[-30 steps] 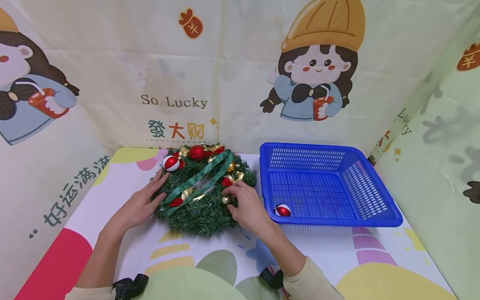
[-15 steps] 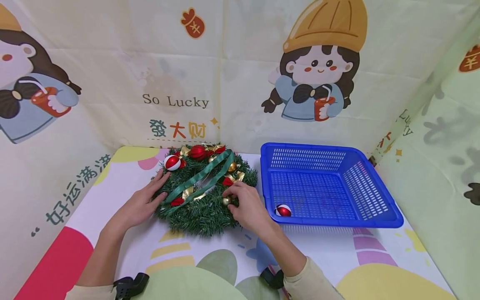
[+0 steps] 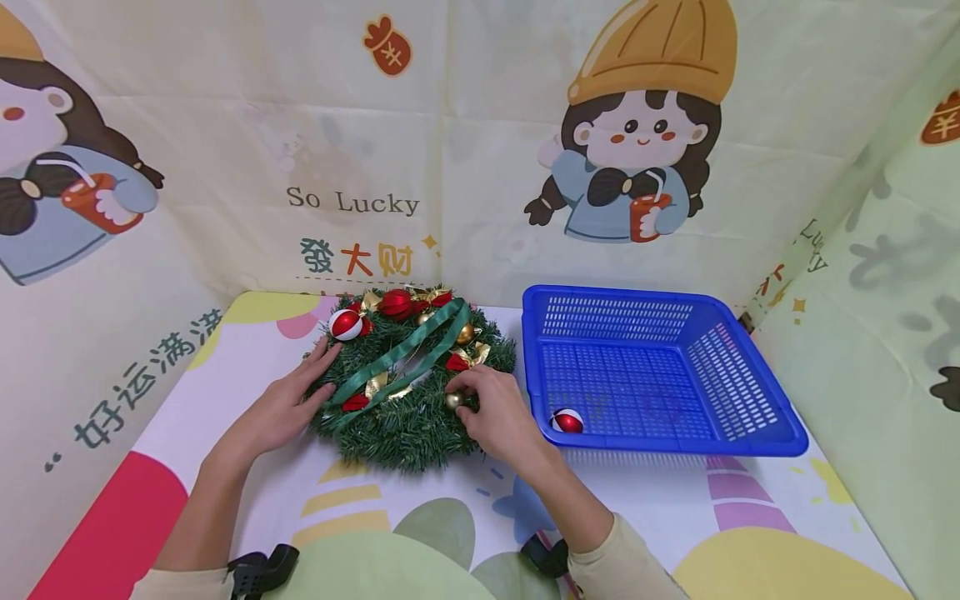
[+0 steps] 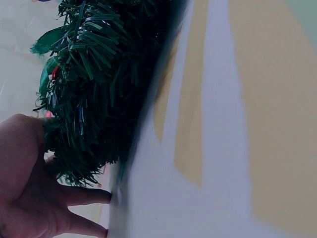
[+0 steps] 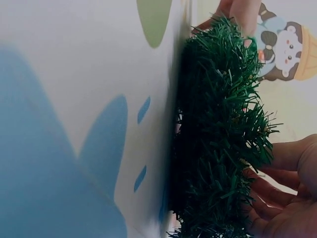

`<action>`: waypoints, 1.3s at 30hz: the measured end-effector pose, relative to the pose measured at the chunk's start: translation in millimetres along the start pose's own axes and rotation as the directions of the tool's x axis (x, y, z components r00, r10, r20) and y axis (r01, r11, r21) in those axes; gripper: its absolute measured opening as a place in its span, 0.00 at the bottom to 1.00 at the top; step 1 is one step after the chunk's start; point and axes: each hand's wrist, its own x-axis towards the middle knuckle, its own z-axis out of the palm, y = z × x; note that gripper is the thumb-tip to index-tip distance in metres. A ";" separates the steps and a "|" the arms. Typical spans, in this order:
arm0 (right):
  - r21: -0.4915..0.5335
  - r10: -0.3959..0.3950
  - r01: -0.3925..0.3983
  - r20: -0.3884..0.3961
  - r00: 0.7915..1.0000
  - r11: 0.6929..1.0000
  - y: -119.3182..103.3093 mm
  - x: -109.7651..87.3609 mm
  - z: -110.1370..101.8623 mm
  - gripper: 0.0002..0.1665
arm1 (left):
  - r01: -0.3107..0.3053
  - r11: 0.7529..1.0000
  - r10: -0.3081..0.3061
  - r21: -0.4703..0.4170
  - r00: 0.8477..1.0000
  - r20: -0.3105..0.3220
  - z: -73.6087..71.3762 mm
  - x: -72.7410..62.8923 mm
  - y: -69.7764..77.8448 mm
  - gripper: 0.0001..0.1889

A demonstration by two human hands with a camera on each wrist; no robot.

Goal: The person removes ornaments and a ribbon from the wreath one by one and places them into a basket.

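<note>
A green tinsel wreath (image 3: 405, 437) lies on the table, trimmed with red and gold bows, baubles and a green ribbon (image 3: 390, 358). My left hand (image 3: 285, 404) rests against its left side with the fingers spread; the left wrist view shows this hand (image 4: 29, 193) beside the tinsel. At the wreath's right front, my right hand (image 3: 498, 412) pinches a small gold bauble (image 3: 454, 400) between thumb and fingers. In the right wrist view the bauble is hidden behind the tinsel, with the curled fingers (image 5: 270, 193) at the wreath's top. A red-and-white bauble (image 3: 346, 325) sits at the back left.
To the right of the wreath stands a blue plastic basket (image 3: 791, 433) with a red-and-white bauble (image 3: 567, 421) in its front left corner. Printed cloth walls (image 3: 480, 167) rise behind and at both sides. The patterned tablecloth (image 3: 630, 508) spreads in front.
Almost nothing differs. The head view has shifted very slightly, while both hands keep their places on the wreath.
</note>
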 end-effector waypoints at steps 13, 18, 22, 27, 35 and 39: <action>0.038 0.025 -0.024 -0.027 0.999 0.999 -3.2 -0.3 -4.9 0.14 | 0.001 1.000 -0.001 0.004 1.000 -0.002 0.6 0.9 0.0 0.34; 0.046 0.028 -0.027 -0.024 0.999 0.999 -5.3 -1.3 -8.6 0.13 | 0.004 1.000 -0.004 -0.002 1.000 0.002 0.6 0.9 0.0 0.34; 0.067 0.036 -0.034 -0.027 0.999 0.997 -7.0 -2.2 -12.3 0.14 | 0.004 1.000 -0.004 0.000 1.000 0.003 0.5 0.8 0.1 0.35; 0.103 0.050 -0.046 -0.044 0.998 0.994 -8.2 -3.0 -17.8 0.13 | 0.001 1.000 -0.001 0.002 1.000 0.001 0.5 0.1 0.4 0.35; 0.114 0.053 -0.042 -0.093 0.994 0.993 -9.4 -4.7 -29.7 0.12 | 0.012 1.000 -0.012 0.008 1.000 0.005 -0.1 -1.6 0.9 0.34; 0.135 0.075 -0.059 -0.115 0.991 0.989 -9.6 -6.6 -37.2 0.13 | 0.012 1.000 -0.012 0.008 1.000 0.005 -0.4 -1.6 1.3 0.34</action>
